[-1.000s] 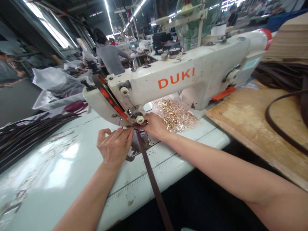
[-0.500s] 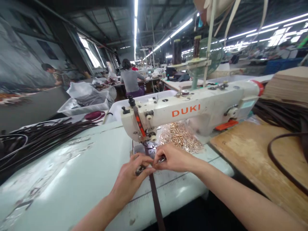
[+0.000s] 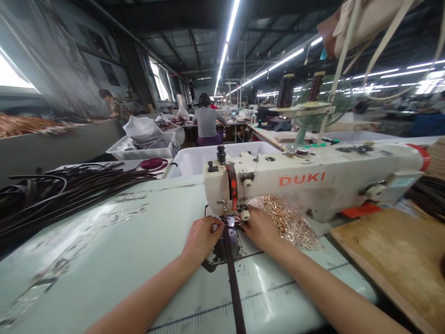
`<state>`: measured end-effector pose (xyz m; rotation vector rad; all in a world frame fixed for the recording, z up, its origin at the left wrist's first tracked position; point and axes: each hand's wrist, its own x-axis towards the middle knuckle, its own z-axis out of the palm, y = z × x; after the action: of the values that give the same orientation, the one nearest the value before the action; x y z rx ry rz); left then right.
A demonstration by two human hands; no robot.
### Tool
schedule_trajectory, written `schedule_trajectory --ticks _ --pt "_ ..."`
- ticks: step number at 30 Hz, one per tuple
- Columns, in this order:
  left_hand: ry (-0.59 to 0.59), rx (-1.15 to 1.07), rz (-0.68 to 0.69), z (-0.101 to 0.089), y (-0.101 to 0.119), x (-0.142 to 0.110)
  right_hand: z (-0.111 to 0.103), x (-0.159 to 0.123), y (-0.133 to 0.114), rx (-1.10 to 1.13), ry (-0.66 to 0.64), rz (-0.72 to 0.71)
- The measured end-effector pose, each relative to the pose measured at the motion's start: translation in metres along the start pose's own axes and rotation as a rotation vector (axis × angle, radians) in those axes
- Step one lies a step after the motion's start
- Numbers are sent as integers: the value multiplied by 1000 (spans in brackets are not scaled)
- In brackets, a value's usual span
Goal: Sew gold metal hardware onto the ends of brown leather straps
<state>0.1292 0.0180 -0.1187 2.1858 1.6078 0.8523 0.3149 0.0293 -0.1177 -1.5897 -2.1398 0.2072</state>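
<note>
Left hand (image 3: pixel 200 237) and right hand (image 3: pixel 262 228), no longer together, flank the needle plate (image 3: pixel 231 221); left grip pinched closed, right's unclear, contents untellable

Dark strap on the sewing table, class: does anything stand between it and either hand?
Nothing visible stands between the dark strap and the left hand or right hand, close on either side. A white knob partly hides the right fingertips; the bag of metal pieces lies beyond.
</note>
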Motion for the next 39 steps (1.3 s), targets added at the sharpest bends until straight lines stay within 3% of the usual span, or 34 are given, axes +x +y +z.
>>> schedule_trajectory --ticks 10,23,39 --pt "27 -67 -90 8 -6 2 19 4 10 -114 15 20" --pt "51 -17 -38 15 -12 1 21 3 10 -115 41 5" --pt "57 25 -4 17 -14 1 22 4 0 147 20 -48"
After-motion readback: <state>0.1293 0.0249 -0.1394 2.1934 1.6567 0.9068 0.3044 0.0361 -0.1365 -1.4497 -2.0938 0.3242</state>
